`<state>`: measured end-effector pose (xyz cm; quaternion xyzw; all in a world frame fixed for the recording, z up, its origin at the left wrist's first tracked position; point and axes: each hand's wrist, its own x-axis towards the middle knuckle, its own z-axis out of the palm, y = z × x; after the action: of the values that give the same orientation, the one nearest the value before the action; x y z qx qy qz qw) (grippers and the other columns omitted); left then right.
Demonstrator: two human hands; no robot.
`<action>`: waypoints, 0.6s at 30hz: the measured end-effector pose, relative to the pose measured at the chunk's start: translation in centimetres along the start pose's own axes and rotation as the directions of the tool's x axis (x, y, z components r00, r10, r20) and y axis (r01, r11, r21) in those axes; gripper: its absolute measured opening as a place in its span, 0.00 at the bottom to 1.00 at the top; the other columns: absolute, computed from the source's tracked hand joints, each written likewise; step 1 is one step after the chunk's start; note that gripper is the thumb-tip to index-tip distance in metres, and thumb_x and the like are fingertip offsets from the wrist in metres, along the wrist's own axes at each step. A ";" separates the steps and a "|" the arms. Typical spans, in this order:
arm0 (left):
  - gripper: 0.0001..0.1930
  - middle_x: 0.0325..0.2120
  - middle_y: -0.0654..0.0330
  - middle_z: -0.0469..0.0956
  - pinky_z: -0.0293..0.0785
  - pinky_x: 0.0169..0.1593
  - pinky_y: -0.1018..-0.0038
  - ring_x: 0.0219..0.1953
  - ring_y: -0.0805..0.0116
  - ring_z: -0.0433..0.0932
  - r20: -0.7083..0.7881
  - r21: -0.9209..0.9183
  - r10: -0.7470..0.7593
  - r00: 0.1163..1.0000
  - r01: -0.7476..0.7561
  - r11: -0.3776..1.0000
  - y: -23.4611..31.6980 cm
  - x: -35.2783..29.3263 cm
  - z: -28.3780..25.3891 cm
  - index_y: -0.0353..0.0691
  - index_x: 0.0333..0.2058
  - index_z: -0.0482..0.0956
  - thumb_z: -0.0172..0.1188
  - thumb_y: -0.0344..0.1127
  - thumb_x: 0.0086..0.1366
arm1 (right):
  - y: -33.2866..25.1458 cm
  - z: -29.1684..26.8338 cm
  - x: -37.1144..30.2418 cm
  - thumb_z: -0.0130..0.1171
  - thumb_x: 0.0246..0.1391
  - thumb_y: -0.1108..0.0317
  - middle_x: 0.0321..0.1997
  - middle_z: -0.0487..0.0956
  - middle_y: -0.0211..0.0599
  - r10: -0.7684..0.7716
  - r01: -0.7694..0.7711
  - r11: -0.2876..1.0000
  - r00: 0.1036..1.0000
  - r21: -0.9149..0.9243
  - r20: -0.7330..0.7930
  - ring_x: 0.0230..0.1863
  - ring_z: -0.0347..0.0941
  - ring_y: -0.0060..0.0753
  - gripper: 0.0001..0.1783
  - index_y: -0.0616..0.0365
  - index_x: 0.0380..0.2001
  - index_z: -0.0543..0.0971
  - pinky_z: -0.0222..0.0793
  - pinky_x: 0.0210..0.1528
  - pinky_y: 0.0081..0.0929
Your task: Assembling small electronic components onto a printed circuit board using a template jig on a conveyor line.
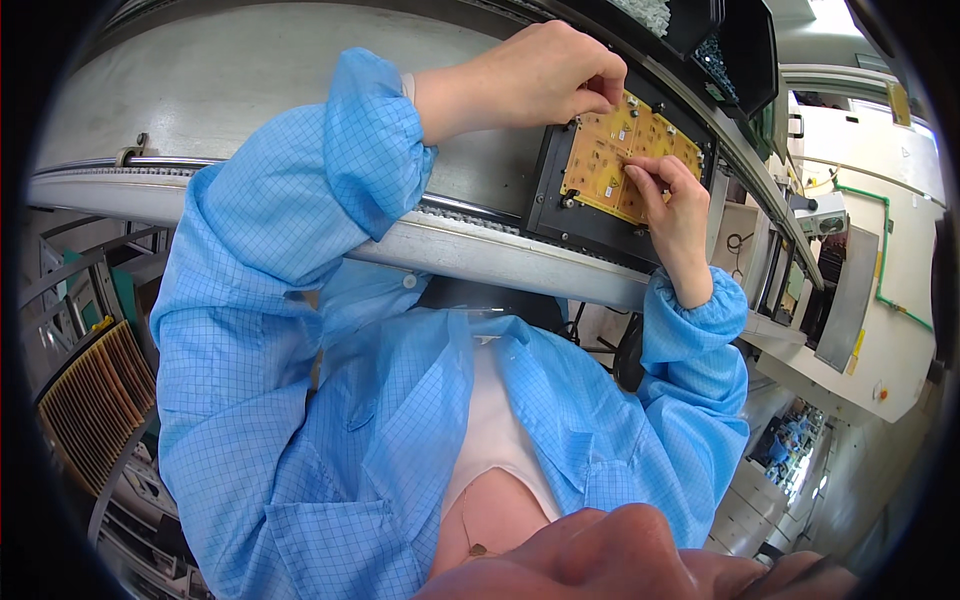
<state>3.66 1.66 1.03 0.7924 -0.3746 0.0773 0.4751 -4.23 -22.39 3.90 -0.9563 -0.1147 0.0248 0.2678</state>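
Yellow board under both hands, fingertips in tight

Starting far left, well apart from the black tray (545,190), a rack of brown sheets (95,405) stands below the grey bench (250,85). Across to the left hand (555,75), arched over the tray's far left corner: fingers curled, thumb tucked close, a narrow grip; can't tell what's inside it. Under it, the yellow board (605,158) lies inside the tray, small dark knobs (569,199) at its edge. Now the right hand (678,205), over the tray's right half, thumb and forefinger in a fine pinch right at the board; whether anything sits between them, can't tell. Danger here, I'd say: a slanted push could bend something small, and a dipping left knuckle could nudge neighbouring bits. Beyond the tray, black bins (757,60) of small white and blue parts; a careless elbow could spill them.
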 end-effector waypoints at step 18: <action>0.07 0.30 0.56 0.82 0.79 0.39 0.71 0.33 0.63 0.82 0.030 0.058 -0.024 0.999 0.023 0.998 -0.2 -0.4 -0.2 0.36 0.36 0.82 0.63 0.32 0.61 | -0.2 0.9 -0.1 0.64 0.56 0.71 0.28 0.80 0.38 0.030 -0.036 0.997 0.996 -0.071 -0.087 0.26 0.74 0.22 0.08 0.66 0.36 0.83 0.70 0.31 0.20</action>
<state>3.57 2.10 0.76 0.8112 -0.3701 0.0703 0.4472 -4.49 -21.80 3.28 -0.9673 -0.0881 -0.0160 0.2374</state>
